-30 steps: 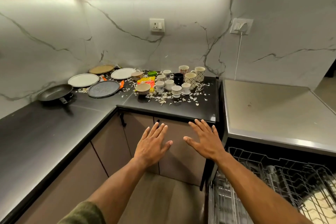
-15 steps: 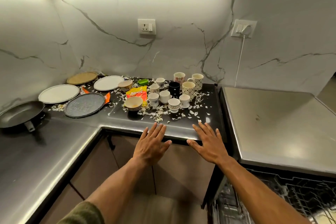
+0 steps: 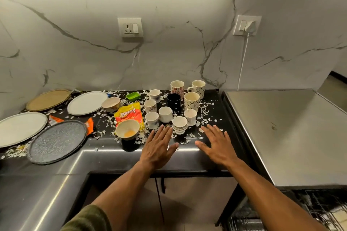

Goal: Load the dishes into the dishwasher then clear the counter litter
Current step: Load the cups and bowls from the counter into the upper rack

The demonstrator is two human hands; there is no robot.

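- My left hand (image 3: 157,149) and right hand (image 3: 218,146) hover flat, fingers apart, holding nothing.
- The stacked cups (image 3: 179,124) stand just ahead, between them, nearer my left.

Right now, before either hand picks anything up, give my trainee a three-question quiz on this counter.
1. True or false: the left hand and right hand are both flat, open and holding nothing.
2. Which cup stands nearest the fingertips of both hands? A. the black mug B. the stacked white cups C. the red-patterned mug
3. Fill in: the bowl with orange residue sits at the front edge of the ____ snack packet.

Key: 1 true; 2 B; 3 yellow and red.
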